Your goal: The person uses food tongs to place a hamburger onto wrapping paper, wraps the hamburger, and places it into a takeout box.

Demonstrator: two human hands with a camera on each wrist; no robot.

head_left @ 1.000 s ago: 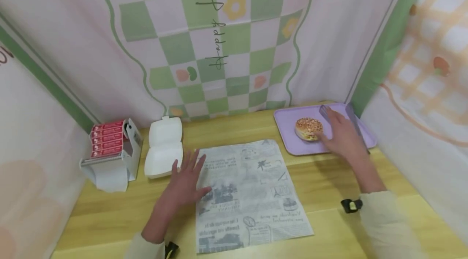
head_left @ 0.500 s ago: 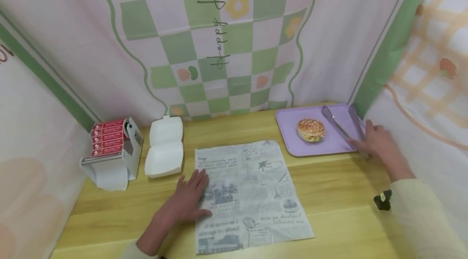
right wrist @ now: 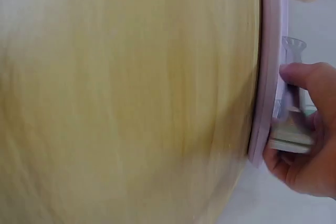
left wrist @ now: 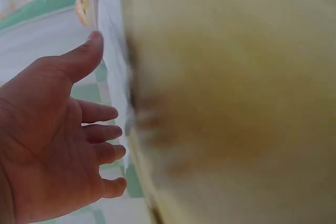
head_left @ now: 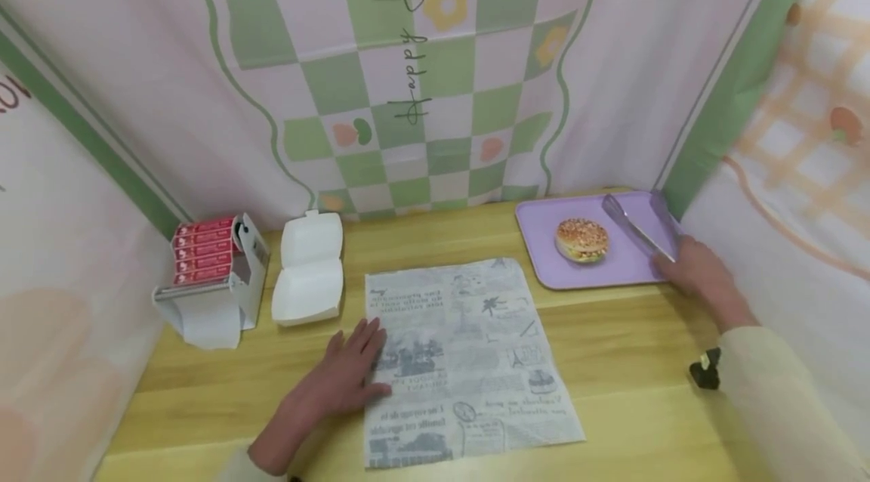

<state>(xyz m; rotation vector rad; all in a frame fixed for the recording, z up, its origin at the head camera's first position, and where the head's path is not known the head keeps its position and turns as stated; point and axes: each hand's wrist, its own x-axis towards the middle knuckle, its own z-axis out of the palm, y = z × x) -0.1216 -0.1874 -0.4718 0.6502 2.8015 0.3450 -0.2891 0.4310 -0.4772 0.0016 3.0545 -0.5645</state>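
Observation:
My right hand [head_left: 703,278] is at the right end of a lilac tray [head_left: 544,270], fingers and thumb curled round the joined end of a pair of tongs [head_left: 639,233]. The tongs lie spread over the tray, tips pointing to the back. In the right wrist view, thumb and fingers close on the tongs [right wrist: 294,95] beside the tray's edge. A seeded burger [head_left: 582,240] sits on the tray, left of the tongs. My left hand [head_left: 343,372] lies at the left edge of a newsprint-patterned wrapping paper [head_left: 469,361]; its fingers are extended and hold nothing.
An open white foam box [head_left: 308,289] stands behind the left hand. Left of it is a white holder [head_left: 254,270] with several red packets [head_left: 204,251]. Printed cloth walls [head_left: 448,66] enclose the wooden table [head_left: 625,361] at the back and sides.
My right hand has moved right from above the tray's middle to the tongs' end and now grips it. My left hand has lowered slightly along the paper's left edge.

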